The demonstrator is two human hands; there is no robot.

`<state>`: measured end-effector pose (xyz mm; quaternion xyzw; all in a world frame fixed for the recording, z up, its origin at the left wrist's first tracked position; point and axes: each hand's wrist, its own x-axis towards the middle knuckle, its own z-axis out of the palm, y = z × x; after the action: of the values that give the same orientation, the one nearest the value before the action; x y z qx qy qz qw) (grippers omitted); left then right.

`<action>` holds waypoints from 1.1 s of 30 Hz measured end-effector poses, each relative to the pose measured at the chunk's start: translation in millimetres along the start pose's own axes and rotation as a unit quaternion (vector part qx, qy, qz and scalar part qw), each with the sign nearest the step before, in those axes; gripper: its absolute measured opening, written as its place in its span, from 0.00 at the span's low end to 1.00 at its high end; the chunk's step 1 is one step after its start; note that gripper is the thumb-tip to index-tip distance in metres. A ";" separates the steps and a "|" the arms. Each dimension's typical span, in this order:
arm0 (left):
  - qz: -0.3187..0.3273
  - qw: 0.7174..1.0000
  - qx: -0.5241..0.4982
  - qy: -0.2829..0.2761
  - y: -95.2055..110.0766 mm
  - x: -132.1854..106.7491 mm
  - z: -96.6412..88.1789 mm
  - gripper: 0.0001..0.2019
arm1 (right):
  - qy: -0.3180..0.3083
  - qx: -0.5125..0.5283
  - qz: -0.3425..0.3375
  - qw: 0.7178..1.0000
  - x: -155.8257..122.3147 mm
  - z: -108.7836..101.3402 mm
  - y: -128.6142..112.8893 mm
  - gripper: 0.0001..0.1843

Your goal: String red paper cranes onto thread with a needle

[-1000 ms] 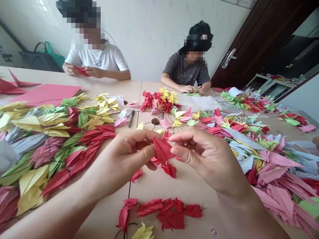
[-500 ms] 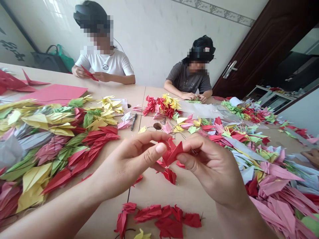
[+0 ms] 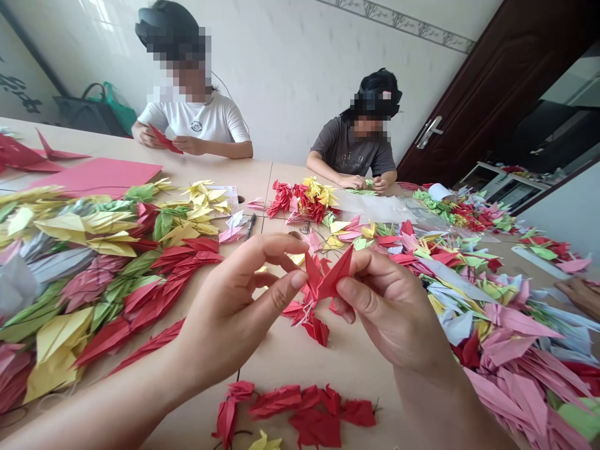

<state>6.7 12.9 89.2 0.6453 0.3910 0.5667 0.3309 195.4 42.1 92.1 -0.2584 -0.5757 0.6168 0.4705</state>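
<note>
1. Red piece [image 3: 330, 278], folded paper with two sharp points, is hanging between both hands, over the middle of the table [image 3: 276, 359], in from the near edge.
2. Right hand [image 3: 398, 306] is pinching its right side, thumb in front.
3. Left hand [image 3: 244, 300] is curving round the left point, thumb and forefinger spread, touching or nearly so. Cannot tell whether they are gripping.
4. Handling, as judged: paper is probably weighing almost nothing, standing stiff along creases, giving elsewhere, hardly slipping. Points are looking most fragile, liable to bend. Better hold: the layered folds where the points are meeting, fingertips light.
5. White thread [image 3: 307, 311] is showing at the lower end; cannot tell whether fastened. Might snag fingers.
6. Other red pieces [image 3: 315, 331] are lying just below it in view, crowding the spot.
7. Near edge: red strand [image 3: 276, 400] is lying near the middle, yellow piece [image 3: 265, 442] beside it.
8. Left pile [image 3: 84, 225] is filling the left edge, right pile [image 3: 520, 350] the right; both are narrowing elbow room. Another person's hand [image 3: 581, 295] is resting by the right edge.
9. Far edge: a person in white [image 3: 197, 119] is holding red paper [image 3: 165, 139]; a person in grey [image 3: 351, 144] is handling green paper [image 3: 365, 189].
</note>
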 end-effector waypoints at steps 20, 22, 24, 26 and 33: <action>0.078 0.992 0.100 -0.019 6.7 0.1 2.5 0.06 | -0.005 -0.046 -0.013 0.999 8.1 3.5 5.0 0.08; 0.055 0.995 0.080 -0.025 7.4 0.3 3.0 0.05 | 0.000 -0.058 -0.011 0.998 8.6 4.9 4.0 0.08; 0.050 0.996 0.071 -0.027 7.6 1.0 3.1 0.04 | 0.007 -0.061 -0.010 0.998 8.6 6.1 3.4 0.08; 0.069 0.994 0.079 -0.021 7.0 1.5 2.9 0.04 | 0.007 -0.056 -0.010 0.998 8.2 6.9 3.4 0.08; 0.032 0.998 0.047 -0.021 0.1 -2.0 5.9 0.13 | 0.017 -0.046 -0.005 0.999 7.5 6.3 5.5 0.10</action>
<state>12.4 11.1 87.5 0.6842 0.3892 0.5440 0.2907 185.2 46.3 89.8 -0.2876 -0.5967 0.5827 0.4708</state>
